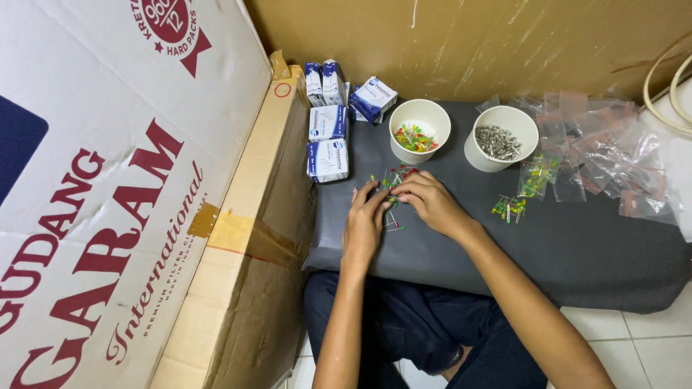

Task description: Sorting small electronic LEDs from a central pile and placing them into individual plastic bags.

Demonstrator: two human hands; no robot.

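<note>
My left hand (365,225) and my right hand (430,202) rest close together on a dark grey mat (577,252). Their fingertips meet over a small pile of red, green and yellow LEDs (393,180) and pinch at the thin parts. Just beyond the hands stands a white cup (419,130) with coloured LEDs inside. Beside it on the right, a second white cup (500,138) holds small grey parts. What exactly sits between the fingers is hidden.
Blue and white small boxes (328,130) lie at the mat's far left. Several clear plastic bags (598,148) and loose LEDs (509,209) lie to the right. A large cardboard carton (115,187) stands on the left, a brown wall (468,43) behind.
</note>
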